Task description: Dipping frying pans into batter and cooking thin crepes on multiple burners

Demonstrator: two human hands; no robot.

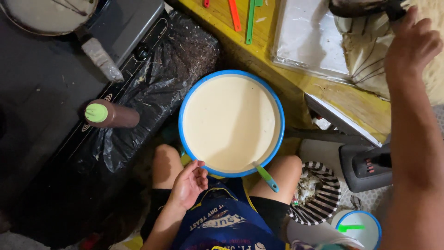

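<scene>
Our left hand (190, 181) rests open, touching the near rim of the blue-rimmed batter bowl (231, 123) between our knees. Our right hand (411, 44), far right, grips a dark pan handle (393, 9).

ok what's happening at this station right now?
A seated person has a blue-rimmed bowl of pale batter in front of their knees. Their left hand rests open at its near rim. Their right hand reaches up to a dark pan over the yellow table. A green-capped brown bottle stands to the left.
</scene>
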